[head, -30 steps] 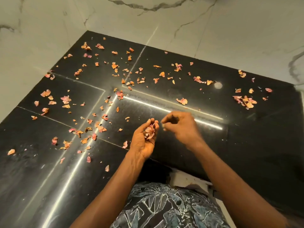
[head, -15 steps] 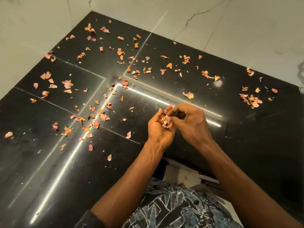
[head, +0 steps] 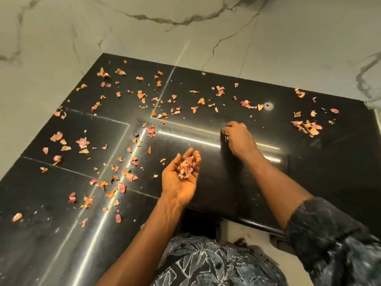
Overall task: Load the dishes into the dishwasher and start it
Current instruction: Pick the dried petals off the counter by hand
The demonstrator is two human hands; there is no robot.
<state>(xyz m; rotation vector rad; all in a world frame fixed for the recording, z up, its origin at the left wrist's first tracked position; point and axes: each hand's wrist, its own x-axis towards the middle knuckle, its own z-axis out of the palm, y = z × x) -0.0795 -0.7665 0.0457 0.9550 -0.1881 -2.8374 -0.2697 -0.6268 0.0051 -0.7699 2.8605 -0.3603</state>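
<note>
No dishes and no dishwasher are in view. Pink and orange dry peel scraps (head: 83,141) lie scattered over a black polished counter (head: 206,182). My left hand (head: 181,178) is palm up above the counter's middle, its fingers cupped round a small pile of peels (head: 186,167). My right hand (head: 239,139) reaches further back and to the right, palm down. Its fingertips are curled together on the counter surface at a spot where a scrap lay; the scrap itself is hidden under the fingers.
White marble walls (head: 185,27) close the counter at the back and left. A heap of peels (head: 309,127) lies at the right, near a small round hole (head: 268,105). The counter's front edge (head: 257,223) runs just before my patterned shirt (head: 216,265).
My right hand left the left palm, where it had dropped scraps, and reached forward right to the counter. The left hand stayed cupped with its pile.
</note>
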